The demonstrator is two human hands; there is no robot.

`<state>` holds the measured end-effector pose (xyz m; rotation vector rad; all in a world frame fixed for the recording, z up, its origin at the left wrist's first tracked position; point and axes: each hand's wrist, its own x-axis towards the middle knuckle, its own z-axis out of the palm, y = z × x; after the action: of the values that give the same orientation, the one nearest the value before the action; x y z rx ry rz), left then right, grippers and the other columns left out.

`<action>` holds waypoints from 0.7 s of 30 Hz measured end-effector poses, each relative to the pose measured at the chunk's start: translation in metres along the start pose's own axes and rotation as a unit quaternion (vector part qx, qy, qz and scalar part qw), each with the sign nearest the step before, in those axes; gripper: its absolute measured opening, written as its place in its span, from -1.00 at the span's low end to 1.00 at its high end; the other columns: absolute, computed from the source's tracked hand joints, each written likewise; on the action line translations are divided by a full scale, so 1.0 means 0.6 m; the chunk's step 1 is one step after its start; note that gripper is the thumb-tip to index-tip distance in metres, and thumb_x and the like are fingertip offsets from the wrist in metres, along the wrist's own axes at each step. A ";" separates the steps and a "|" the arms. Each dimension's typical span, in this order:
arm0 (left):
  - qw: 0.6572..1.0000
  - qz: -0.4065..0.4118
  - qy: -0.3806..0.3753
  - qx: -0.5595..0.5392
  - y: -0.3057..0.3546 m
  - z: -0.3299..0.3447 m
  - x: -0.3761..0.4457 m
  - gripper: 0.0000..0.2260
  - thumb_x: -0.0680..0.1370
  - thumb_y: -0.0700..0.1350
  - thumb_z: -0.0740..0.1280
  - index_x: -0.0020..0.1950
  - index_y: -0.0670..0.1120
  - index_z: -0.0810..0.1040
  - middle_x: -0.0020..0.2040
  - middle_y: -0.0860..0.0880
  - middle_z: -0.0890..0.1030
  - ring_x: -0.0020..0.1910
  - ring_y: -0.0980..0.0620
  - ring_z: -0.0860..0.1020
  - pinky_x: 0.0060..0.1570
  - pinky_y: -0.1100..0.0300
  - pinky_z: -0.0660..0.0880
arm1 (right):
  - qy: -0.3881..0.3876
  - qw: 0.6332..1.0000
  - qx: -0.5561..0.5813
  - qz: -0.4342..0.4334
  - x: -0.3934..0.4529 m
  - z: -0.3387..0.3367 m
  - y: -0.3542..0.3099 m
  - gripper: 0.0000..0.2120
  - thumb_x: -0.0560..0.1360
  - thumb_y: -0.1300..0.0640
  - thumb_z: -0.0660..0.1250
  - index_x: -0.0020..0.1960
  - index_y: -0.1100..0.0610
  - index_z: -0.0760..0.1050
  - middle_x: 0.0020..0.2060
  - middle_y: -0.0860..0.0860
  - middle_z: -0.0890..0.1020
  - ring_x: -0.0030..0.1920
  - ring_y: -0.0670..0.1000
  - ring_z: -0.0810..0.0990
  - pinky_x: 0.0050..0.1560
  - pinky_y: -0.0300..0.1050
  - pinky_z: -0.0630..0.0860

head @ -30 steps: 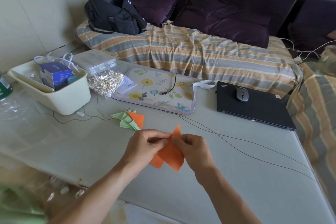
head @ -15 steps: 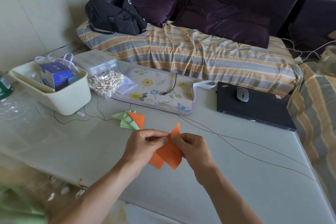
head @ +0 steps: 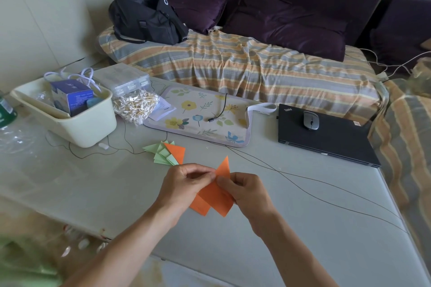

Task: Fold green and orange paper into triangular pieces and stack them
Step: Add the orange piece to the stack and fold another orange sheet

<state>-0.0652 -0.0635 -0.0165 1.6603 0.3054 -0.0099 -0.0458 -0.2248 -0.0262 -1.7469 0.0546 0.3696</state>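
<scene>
Both hands pinch the orange paper (head: 215,196) above the table (head: 303,228): left hand (head: 186,184), right hand (head: 247,190). Long axis near-left to far-right, tip pointing far. Folded stack (head: 168,152) just far-left; open room right.

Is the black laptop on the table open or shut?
Shut. The laptop lies flat with its lid down, and a grey mouse rests on top of the lid.

matt orange paper (head: 215,196), glossy table (head: 303,228)

We see the orange paper (head: 215,196) drawn slightly nearer to us than a second ago, its lower corners swung a little leftward. Our left hand (head: 186,184) and right hand (head: 245,190) have edged closer together, pinching its top fold.
</scene>
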 end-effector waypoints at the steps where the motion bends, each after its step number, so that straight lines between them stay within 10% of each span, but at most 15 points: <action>1: 1.000 -0.006 0.002 -0.012 0.001 0.000 0.000 -0.95 0.49 -0.18 0.52 -0.10 -0.04 0.76 -0.27 0.09 0.71 -0.33 0.25 0.58 -0.27 0.42 0.45 | -0.007 1.000 -0.003 -0.004 0.000 0.000 0.000 -0.65 0.54 0.06 0.44 -0.25 0.31 0.52 -0.41 -0.03 0.43 -0.38 -0.05 0.32 -0.38 -0.29 0.25; 14: 0.991 -0.087 -0.018 -0.105 0.001 -0.009 0.015 -0.94 0.47 -0.14 0.53 -0.10 -0.11 0.76 -0.19 -0.10 0.71 -0.20 -0.02 0.61 0.05 0.04 0.59 | -0.085 0.993 -0.073 -0.024 -0.012 0.009 -0.004 -0.73 0.54 0.13 0.44 -0.32 0.03 0.55 -0.48 -0.19 0.53 -0.44 -0.18 0.42 -0.37 -0.36 0.33; 21: 0.991 -0.093 -0.004 -0.093 0.003 -0.010 0.016 -0.91 0.49 -0.14 0.49 -0.18 -0.14 0.72 -0.29 -0.09 0.59 -0.28 -0.05 0.51 -0.12 0.07 0.49 | -0.089 0.992 -0.089 -0.026 -0.011 0.014 -0.007 -0.83 0.53 0.11 0.46 -0.24 0.04 0.60 -0.36 -0.14 0.62 -0.36 -0.15 0.50 -0.29 -0.32 0.41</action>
<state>-0.0568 -0.0557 -0.0159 1.4417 0.4411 -0.1253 -0.0528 -0.2169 -0.0216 -1.8793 -0.1552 0.5031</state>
